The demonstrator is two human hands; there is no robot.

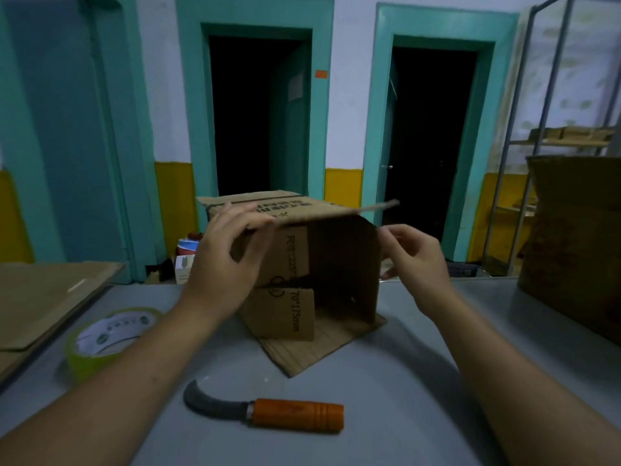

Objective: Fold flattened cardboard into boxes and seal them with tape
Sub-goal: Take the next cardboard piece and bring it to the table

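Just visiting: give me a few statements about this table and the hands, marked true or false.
1. The cardboard box lies on its side, open end toward the person. True.
2. The tape roll sits on top of the box. False: it lies flat on the table, left of the box.
3. The knife has an orange handle. True.
4. The right hand holds the knife. False: the knife lies untouched; that hand is at the box's right edge.
5. The left hand holds the box's top flap. True.
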